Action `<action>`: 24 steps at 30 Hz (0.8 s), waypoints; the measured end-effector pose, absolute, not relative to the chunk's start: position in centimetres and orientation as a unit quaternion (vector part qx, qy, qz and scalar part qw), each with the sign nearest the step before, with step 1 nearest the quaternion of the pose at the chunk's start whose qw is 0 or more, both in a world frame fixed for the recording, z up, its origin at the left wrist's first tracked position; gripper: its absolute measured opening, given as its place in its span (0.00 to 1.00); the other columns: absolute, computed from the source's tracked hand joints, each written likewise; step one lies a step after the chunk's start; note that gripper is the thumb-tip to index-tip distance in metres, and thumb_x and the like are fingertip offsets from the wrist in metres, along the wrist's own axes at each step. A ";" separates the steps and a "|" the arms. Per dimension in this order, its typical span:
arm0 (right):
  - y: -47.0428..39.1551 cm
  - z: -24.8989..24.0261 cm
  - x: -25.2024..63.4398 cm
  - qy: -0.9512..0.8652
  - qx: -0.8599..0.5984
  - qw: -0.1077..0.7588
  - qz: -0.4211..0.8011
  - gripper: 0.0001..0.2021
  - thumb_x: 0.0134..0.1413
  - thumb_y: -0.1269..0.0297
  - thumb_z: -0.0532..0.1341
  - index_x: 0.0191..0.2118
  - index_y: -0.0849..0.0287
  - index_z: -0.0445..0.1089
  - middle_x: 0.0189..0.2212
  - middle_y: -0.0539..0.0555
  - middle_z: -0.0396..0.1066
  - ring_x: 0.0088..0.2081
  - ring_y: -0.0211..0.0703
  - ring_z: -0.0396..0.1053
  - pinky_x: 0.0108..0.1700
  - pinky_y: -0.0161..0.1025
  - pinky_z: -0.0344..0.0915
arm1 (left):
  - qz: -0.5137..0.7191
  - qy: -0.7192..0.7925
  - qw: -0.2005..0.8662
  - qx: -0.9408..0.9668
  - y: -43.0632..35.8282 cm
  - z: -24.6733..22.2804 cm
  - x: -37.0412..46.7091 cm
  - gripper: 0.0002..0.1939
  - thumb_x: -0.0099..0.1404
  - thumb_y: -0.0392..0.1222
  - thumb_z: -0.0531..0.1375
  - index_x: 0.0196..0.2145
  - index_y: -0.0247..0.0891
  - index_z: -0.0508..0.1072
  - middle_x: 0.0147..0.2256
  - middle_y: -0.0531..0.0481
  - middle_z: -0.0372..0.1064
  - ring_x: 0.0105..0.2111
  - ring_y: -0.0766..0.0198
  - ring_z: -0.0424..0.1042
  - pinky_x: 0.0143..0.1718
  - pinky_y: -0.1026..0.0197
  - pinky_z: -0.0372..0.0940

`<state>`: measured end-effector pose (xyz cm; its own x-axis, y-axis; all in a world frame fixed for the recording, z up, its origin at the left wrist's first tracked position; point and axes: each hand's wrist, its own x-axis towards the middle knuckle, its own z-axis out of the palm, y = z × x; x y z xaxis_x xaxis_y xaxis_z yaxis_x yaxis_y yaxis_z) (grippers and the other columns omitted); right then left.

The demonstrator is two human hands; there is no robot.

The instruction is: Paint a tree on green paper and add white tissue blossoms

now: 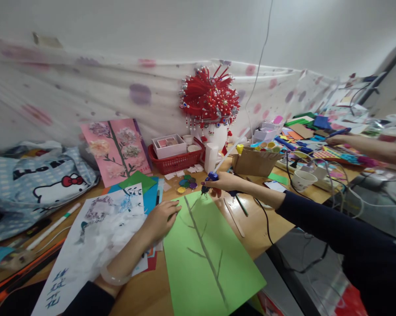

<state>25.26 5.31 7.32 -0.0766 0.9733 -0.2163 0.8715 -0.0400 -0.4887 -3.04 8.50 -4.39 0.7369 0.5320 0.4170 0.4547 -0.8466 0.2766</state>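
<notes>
A light green sheet (pixel 184 267) with a painted dark branch lies on the wooden table. My left hand (pixel 161 219) rests at the sheet's upper left edge, fingers extended and nothing visible in them. My right hand (pixel 227 183) is closed around a blue glue gun (pixel 212 177), above the sheet's top right corner. A white glue stick projects up from the gun, and a dark cord runs down past my forearm. Left of the green sheet lies a white sheet (pixel 66 263) with a flower picture and crumpled white material (pixel 108 232).
Behind are a pink flower picture (pixel 119 149), a red basket (pixel 174 164), a red beaded headdress (pixel 211 96) and a cardboard box (pixel 255 163). A patterned bag (pixel 59 184) stands left. At right are a paper cup (pixel 303 180), cables and another person's hand (pixel 342 139).
</notes>
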 end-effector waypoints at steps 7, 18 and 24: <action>5.5 7.2 25.2 -0.677 -0.679 0.104 0.265 0.30 0.49 0.35 0.55 0.30 0.61 0.77 0.22 0.55 0.76 0.24 0.40 0.70 0.28 0.32 0.62 | 0.242 0.268 0.088 0.928 8.3 -4.1 -3.0 0.16 0.64 0.33 0.53 0.45 0.39 0.76 0.48 0.44 0.73 0.48 0.57 0.70 0.51 0.51 0.66; 5.8 6.7 25.4 -0.676 -0.674 0.108 0.276 0.30 0.48 0.35 0.55 0.31 0.60 0.78 0.21 0.54 0.75 0.24 0.40 0.70 0.28 0.33 0.62 | 0.236 0.275 0.088 0.928 8.3 -4.1 -2.9 0.15 0.64 0.33 0.53 0.45 0.38 0.76 0.47 0.45 0.73 0.48 0.57 0.70 0.51 0.52 0.65; 5.9 7.2 26.0 -0.679 -0.674 0.106 0.272 0.31 0.50 0.35 0.53 0.32 0.60 0.77 0.23 0.54 0.76 0.28 0.41 0.72 0.33 0.33 0.63 | 0.241 0.273 0.091 0.927 8.3 -4.2 -2.9 0.15 0.64 0.34 0.53 0.45 0.40 0.76 0.47 0.45 0.73 0.48 0.58 0.69 0.51 0.53 0.65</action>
